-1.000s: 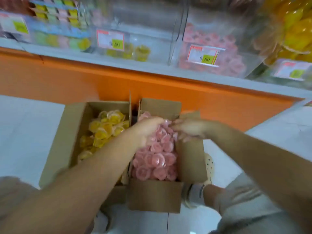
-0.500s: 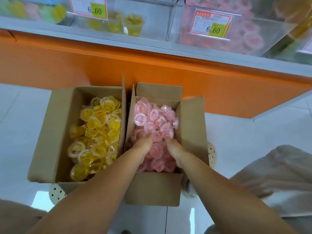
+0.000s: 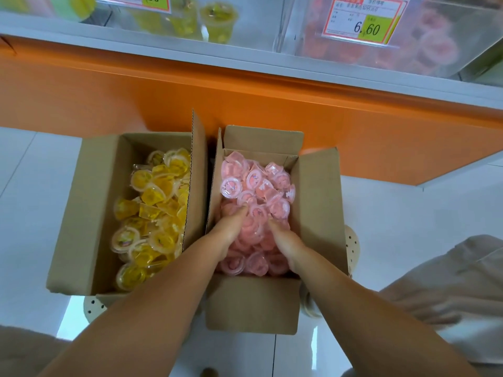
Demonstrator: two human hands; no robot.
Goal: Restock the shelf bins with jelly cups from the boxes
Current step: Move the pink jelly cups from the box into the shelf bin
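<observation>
Two open cardboard boxes stand side by side below the shelf. The left box (image 3: 89, 191) holds yellow jelly cups (image 3: 155, 202). The right box (image 3: 318, 202) is full of pink jelly cups (image 3: 255, 186). My left hand (image 3: 231, 229) and my right hand (image 3: 283, 238) are both dug into the pink pile near the box's near end, fingers curled down among the cups and partly buried, with a heap of cups between them. Above, a clear shelf bin (image 3: 424, 50) holds pink cups and another clear bin (image 3: 215, 20) holds a few yellow cups.
An orange base panel (image 3: 109, 96) runs under the white shelf edge (image 3: 245, 58). The boxes rest on perforated cream stools (image 3: 352, 246) over a white tiled floor (image 3: 408, 213). My knee in beige cloth (image 3: 449, 281) is at the right. Price tags reading 6.60 (image 3: 364, 20) hang on the bins.
Both hands dropped from the far end of the pink box to its near end and sank deeper into the cups. The view tilted down and drew closer to the boxes.
</observation>
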